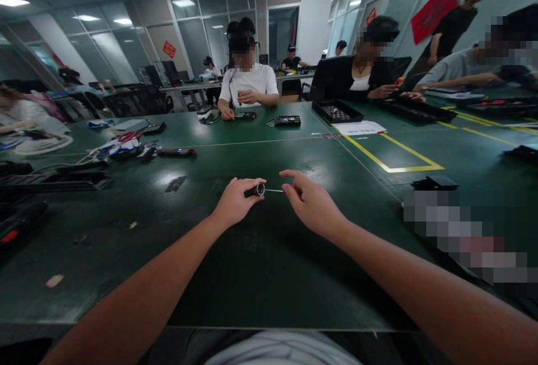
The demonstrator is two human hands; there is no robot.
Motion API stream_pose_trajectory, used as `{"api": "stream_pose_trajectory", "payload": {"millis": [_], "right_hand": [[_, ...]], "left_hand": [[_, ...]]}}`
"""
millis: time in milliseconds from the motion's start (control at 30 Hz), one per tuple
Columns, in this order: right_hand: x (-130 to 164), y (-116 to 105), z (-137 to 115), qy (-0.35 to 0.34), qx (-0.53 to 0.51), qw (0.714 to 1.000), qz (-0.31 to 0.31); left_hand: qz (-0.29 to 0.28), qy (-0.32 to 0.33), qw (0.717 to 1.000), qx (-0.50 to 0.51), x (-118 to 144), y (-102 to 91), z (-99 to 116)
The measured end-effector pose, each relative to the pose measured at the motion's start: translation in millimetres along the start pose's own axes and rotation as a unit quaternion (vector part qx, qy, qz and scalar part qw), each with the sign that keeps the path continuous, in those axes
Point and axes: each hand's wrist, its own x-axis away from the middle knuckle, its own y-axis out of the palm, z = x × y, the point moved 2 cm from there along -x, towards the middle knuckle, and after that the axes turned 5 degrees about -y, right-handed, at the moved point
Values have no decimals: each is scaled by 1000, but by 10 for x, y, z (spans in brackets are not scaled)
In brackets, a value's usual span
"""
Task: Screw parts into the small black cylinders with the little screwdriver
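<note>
My left hand (pixel 233 203) is closed on a small dark cylinder (pixel 259 189), held between thumb and fingers above the green table (pixel 252 275). The cylinder's pale, ring-shaped end faces me. From its right side a thin metal rod (pixel 274 190) runs across to my right hand (pixel 311 203). There the thumb and curled fingers close on the rod's right end, where a bit of red shows, while the index finger points out to the left. What lies inside that hand is hidden. Whether the rod enters the cylinder or only touches it, I cannot tell.
A black pen-like tool (pixel 176 152) lies ahead left, beside red-handled scissors (pixel 129 137) and tangled cables. Black trays (pixel 337 111) and yellow tape (pixel 414 169) are at the far right. Across the table, a person in a white shirt (pixel 247 82) handles small parts.
</note>
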Motion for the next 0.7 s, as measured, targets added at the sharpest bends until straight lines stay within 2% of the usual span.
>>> {"api": "stream_pose_trajectory", "payload": {"millis": [267,367,533,700], "right_hand": [[-26,-28,1,-25,-7,1000,-14],[-46,-44,23,-11,-20,1000,-11],[-72,-26,145,54,-118,992,8],[-91,-5,183,40,-169,984,48]], "left_hand": [[-8,-3,1000,-6,-4,-2,-26],[0,4,1000,-3,-9,-2,-40],[10,-4,1000,4,-13,-13,-32],[18,-7,1000,21,-26,-20,-45]]}}
